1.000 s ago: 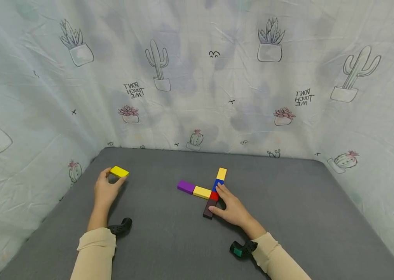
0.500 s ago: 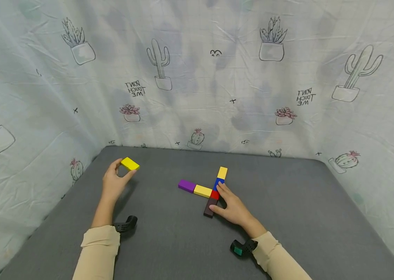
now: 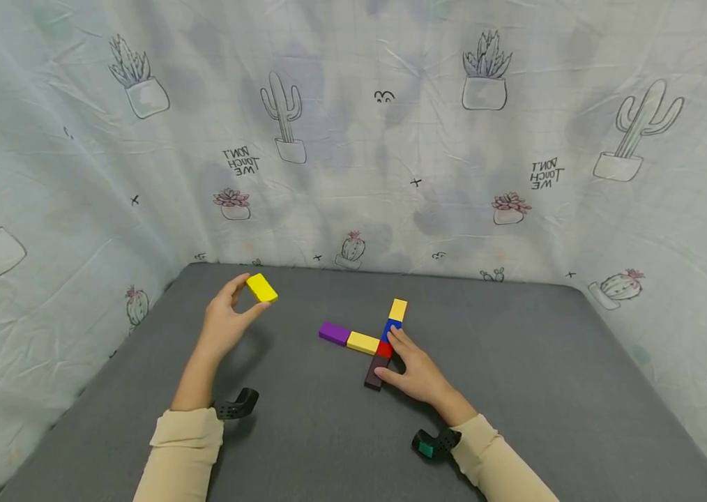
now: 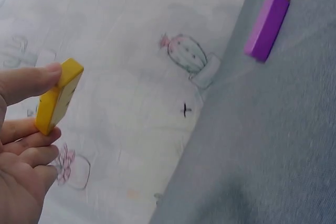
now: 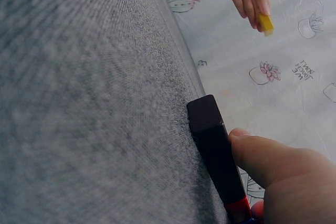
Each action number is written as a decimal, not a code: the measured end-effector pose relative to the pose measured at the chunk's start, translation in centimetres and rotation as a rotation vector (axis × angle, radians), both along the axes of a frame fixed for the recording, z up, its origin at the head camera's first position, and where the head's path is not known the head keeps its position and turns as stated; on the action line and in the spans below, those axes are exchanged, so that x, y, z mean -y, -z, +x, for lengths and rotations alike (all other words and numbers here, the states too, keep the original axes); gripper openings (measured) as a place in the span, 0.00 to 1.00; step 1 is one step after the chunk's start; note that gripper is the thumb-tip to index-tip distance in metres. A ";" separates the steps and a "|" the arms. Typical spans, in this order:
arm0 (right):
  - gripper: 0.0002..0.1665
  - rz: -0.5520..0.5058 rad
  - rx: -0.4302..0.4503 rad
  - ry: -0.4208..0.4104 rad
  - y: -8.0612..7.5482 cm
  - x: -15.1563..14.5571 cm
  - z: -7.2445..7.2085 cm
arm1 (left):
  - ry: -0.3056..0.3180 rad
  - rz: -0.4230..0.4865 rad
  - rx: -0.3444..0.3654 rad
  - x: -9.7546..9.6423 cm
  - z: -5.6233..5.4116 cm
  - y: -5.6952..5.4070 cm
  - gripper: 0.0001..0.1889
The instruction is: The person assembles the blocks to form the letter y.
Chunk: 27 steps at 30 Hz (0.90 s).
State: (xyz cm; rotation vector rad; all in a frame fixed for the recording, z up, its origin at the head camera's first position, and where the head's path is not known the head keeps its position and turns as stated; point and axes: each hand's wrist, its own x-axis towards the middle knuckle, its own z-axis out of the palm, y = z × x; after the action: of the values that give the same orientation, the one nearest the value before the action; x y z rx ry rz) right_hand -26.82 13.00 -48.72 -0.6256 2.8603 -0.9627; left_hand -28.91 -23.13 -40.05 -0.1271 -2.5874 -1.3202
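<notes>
My left hand (image 3: pixel 228 321) pinches a bright yellow block (image 3: pixel 262 287) between thumb and fingertips, raised above the table. The left wrist view shows this yellow block (image 4: pixel 59 98) on edge, its paler face turned aside. On the table, a dark brown block (image 3: pixel 374 377), a red block (image 3: pixel 384 349), a blue block (image 3: pixel 392 325) and a pale yellow block (image 3: pixel 398 309) lie end to end. Another pale yellow block (image 3: pixel 362 343) and a purple block (image 3: pixel 335 333) branch left from the red one. My right hand (image 3: pixel 419 373) rests on the row, thumb at the dark block, fingertips at the blue.
The grey table (image 3: pixel 303 432) runs back to a white curtain (image 3: pixel 353 139) printed with cacti, which also hangs at both sides. A black wrist device (image 3: pixel 237 404) is on the left wrist, and another black device (image 3: pixel 435 444) on the right.
My left hand has moved right and away from me with the yellow block, which has turned in its fingers. The right hand and the row of blocks have stayed in place.
</notes>
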 end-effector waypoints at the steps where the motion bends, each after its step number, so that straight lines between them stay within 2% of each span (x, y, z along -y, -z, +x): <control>1: 0.49 0.001 0.002 0.002 0.0 0.0 0.0 | 0.017 0.000 0.002 -0.2 0.0 -0.1 0.42; 7: 0.49 -0.021 -0.007 -0.011 0.0 0.1 0.0 | 0.104 0.010 0.005 -1.7 0.6 -0.2 0.41; 16: 0.49 -0.002 -0.008 0.001 0.1 -0.1 -0.1 | 0.233 0.045 0.027 -3.9 1.5 -0.4 0.39; 27: 0.49 0.009 -0.002 -0.001 0.2 -0.2 -0.3 | 0.368 0.024 0.057 -5.9 3.2 0.7 0.38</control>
State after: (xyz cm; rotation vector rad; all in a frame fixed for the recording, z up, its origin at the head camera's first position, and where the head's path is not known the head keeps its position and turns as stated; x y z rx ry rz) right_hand -27.10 13.16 -48.92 -0.6270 2.8642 -0.9490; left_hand -25.67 -17.21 -40.76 -0.5938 -2.6840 -1.4889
